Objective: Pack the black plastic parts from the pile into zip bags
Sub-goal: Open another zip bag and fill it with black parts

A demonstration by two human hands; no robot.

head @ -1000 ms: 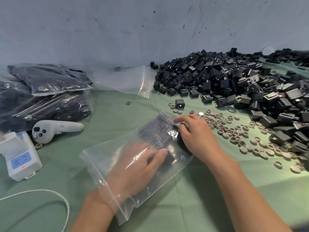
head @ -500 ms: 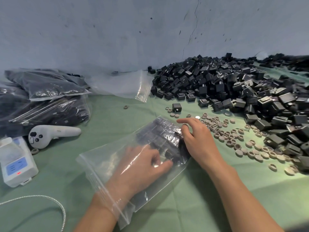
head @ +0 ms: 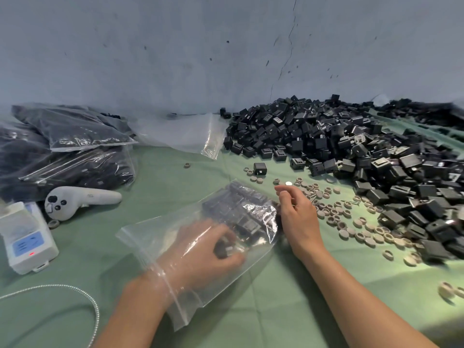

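My left hand (head: 200, 249) is gripping a black plastic part (head: 223, 248) inside a clear zip bag (head: 143, 234); my right hand (head: 298, 217) is lying relaxed alongside.

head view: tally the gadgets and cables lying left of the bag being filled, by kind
white handheld controller: 1
white box-shaped device with a blue label: 1
silver braided cable: 1
total: 3
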